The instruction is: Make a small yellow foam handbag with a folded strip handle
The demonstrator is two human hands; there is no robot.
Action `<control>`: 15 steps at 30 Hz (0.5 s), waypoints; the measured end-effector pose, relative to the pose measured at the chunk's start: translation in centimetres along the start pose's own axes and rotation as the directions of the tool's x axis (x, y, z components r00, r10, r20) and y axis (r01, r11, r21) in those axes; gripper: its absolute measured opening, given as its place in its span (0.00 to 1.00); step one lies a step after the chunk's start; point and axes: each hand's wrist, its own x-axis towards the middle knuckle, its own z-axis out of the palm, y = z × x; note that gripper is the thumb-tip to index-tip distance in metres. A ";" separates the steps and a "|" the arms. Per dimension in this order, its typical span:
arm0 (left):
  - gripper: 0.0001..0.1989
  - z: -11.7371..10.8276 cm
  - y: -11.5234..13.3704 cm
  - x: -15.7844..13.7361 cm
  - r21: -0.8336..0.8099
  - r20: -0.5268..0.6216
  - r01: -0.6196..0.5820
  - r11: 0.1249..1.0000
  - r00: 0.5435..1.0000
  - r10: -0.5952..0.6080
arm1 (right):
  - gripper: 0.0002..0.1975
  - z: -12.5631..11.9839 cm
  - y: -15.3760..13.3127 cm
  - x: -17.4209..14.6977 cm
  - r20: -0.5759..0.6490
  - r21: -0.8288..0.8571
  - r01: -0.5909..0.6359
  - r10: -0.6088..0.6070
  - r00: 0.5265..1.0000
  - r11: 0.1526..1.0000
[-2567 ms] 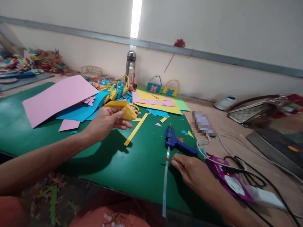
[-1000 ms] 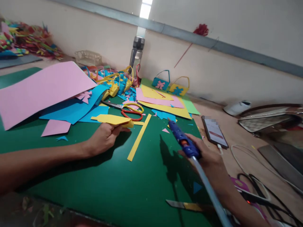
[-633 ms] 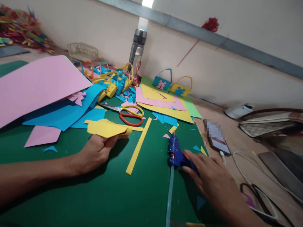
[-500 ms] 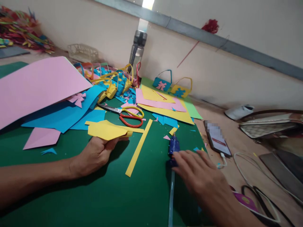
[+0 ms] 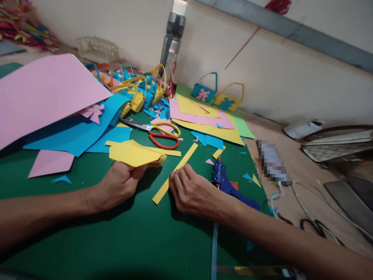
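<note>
My left hand (image 5: 118,184) is closed on a folded piece of yellow paper (image 5: 132,153), held just above the green board. My right hand (image 5: 192,190) has its fingers curled at a yellow paper strip (image 5: 161,193) lying slantwise on the board; whether the fingers pinch anything is hidden. Another yellow strip (image 5: 171,152) lies behind the folded paper. Scissors (image 5: 164,136) with one yellow and one red handle rest beyond it. Behind my right wrist lies a blue glue gun (image 5: 220,174), a clear glue stick (image 5: 215,249) trailing toward me.
Pink sheets (image 5: 55,89) and blue paper (image 5: 81,134) spread over the left. Small paper bags (image 5: 136,101) are heaped behind; two more bags (image 5: 204,93) stand at the wall. A bottle (image 5: 171,50) stands at the back. A phone (image 5: 272,161) with its cable lies right of the green board (image 5: 116,241).
My right hand has left the glue gun and moved left to the slanting yellow strip. My left hand still holds the folded yellow paper. The view has shifted slightly.
</note>
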 end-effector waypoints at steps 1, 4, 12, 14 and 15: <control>0.18 0.0 0.0 0.0 -0.005 0.006 0.001 1.000 1.000 0.000 | 0.13 0.0 0.1 -0.1 -0.016 0.008 -0.010 0.010 1.000 1.000; 0.19 0.0 -0.1 0.0 -0.025 0.014 -0.012 1.000 1.000 0.013 | 0.13 -0.4 0.4 -0.9 -0.112 0.105 -0.125 0.137 0.984 0.987; 0.18 0.1 -0.5 -0.3 -0.040 -0.015 -0.033 0.999 0.999 0.033 | 0.10 -3.0 2.5 -4.4 0.493 0.870 -0.208 0.806 0.328 -0.448; 0.18 0.2 -0.7 -0.4 -0.025 -0.022 -0.042 0.999 0.999 0.042 | 0.11 -2.8 2.3 -4.7 0.673 0.718 -0.031 0.681 0.288 -0.696; 0.18 0.2 -0.8 -0.4 -0.018 -0.025 -0.048 0.999 0.999 0.047 | 0.11 -2.6 2.1 -4.8 0.725 0.647 0.025 0.626 0.288 -0.762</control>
